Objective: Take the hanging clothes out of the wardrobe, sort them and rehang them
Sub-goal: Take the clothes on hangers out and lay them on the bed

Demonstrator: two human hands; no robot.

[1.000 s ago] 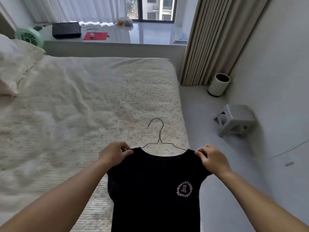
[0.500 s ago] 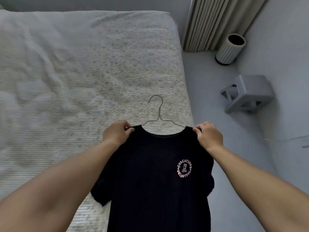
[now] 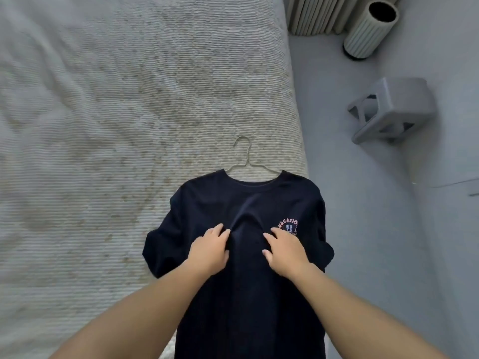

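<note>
Head view shows the dark T-shirt (image 3: 248,203) on its wire hanger (image 3: 245,158) at the bed's (image 3: 103,125) right edge, left hand (image 3: 208,251) and right hand (image 3: 285,251) pinching chest fabric; smoothing outward evenly should flatten it.

Both your bare arms reach forward from the bottom of the view. Your left hand (image 3: 208,251) lies palm down with its fingers bent, and the fingertips pinch up a small fold of cloth. Your right hand (image 3: 285,251) sits near it, palm down, fingers curled and pressing on the cloth.
</note>
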